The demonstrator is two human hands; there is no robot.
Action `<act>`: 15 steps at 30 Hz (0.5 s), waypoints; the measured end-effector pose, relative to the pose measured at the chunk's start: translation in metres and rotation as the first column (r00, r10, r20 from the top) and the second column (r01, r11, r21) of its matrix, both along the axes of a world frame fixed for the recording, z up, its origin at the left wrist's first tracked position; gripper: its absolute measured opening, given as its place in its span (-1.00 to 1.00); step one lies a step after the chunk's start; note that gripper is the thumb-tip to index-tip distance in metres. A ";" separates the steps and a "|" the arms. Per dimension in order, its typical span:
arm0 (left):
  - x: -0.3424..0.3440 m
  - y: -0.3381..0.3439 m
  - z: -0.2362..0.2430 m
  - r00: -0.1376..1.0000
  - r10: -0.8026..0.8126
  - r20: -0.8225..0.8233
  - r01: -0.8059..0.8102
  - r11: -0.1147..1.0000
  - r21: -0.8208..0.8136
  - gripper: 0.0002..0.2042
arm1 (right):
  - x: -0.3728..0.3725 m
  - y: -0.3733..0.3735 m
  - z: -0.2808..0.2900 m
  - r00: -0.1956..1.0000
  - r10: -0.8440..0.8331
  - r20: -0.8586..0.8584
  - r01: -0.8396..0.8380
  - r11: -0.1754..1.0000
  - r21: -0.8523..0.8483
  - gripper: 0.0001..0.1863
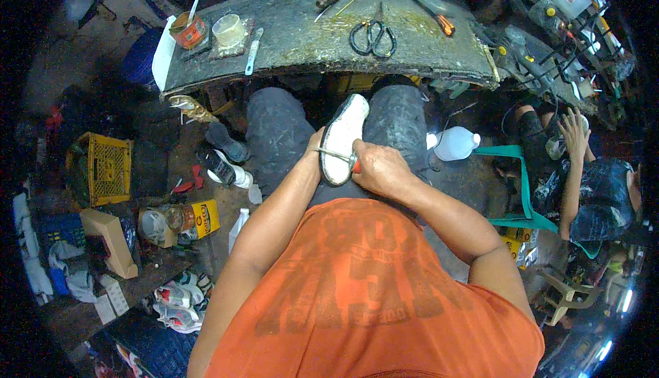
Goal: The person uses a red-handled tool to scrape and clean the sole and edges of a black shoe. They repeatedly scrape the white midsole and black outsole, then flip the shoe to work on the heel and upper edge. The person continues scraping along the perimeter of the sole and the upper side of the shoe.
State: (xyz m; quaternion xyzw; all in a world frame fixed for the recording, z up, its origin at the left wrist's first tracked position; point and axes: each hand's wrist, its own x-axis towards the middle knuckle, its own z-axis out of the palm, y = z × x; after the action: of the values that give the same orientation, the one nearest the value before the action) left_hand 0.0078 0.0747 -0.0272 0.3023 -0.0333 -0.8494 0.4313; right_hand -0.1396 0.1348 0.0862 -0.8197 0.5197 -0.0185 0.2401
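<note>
Between my knees is a shoe [345, 127] with a white face toward me and a dark rim, tilted with its toe pointing away. My left hand [317, 140] grips its left side, the fingers mostly hidden behind it. Closed at the shoe's lower right, my right hand [379, 165] holds a thin metal tool [334, 153] with an orange-red handle. The tool's shaft lies across the white face. Whether its tip is a blade or a point cannot be made out.
Ahead stands a worn workbench [302, 28] bearing scissors [373, 38], an orange-handled knife [432, 13], a red can [189, 31] and a clear cup [228, 31]. A yellow crate [110, 170] and several shoes lie left. Right are a white jug [456, 143], a green-framed stool [527, 186] and another person [597, 199].
</note>
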 end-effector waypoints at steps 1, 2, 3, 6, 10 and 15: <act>-0.001 -0.001 0.000 1.000 -0.003 -0.007 0.003 1.000 -0.013 -0.68 | -0.001 0.002 -0.001 1.000 0.012 0.009 -0.012 1.000 -0.010 -0.69; 0.001 0.000 0.001 1.000 -0.006 -0.019 0.005 1.000 -0.025 -0.68 | -0.002 0.004 -0.002 1.000 0.025 0.018 -0.025 1.000 -0.019 -0.68; 0.002 0.001 0.001 1.000 -0.012 -0.021 0.011 0.999 -0.033 -0.67 | -0.002 0.006 -0.003 0.999 0.035 0.030 -0.035 0.999 -0.028 -0.68; 0.009 0.008 -0.004 0.999 -0.027 -0.033 0.024 0.997 -0.076 -0.55 | -0.005 0.011 -0.006 0.998 0.050 0.042 -0.047 0.997 -0.054 -0.66; 0.012 0.003 -0.020 0.959 -0.095 0.266 0.198 0.898 -0.392 -0.55 | -0.008 0.014 -0.009 0.997 0.068 0.037 -0.064 0.994 -0.085 -0.65; 0.020 -0.013 -0.035 -0.096 0.887 0.452 0.994 0.113 -0.009 -0.51 | -0.010 0.018 -0.009 0.994 0.099 0.040 -0.094 0.989 -0.118 -0.68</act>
State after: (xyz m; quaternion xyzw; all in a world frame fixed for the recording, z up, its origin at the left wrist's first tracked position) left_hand 0.0277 0.0617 -0.0623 0.3841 -0.9152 0.0255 0.1192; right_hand -0.1501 0.1529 0.0771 -0.8559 0.4717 -0.0560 0.2044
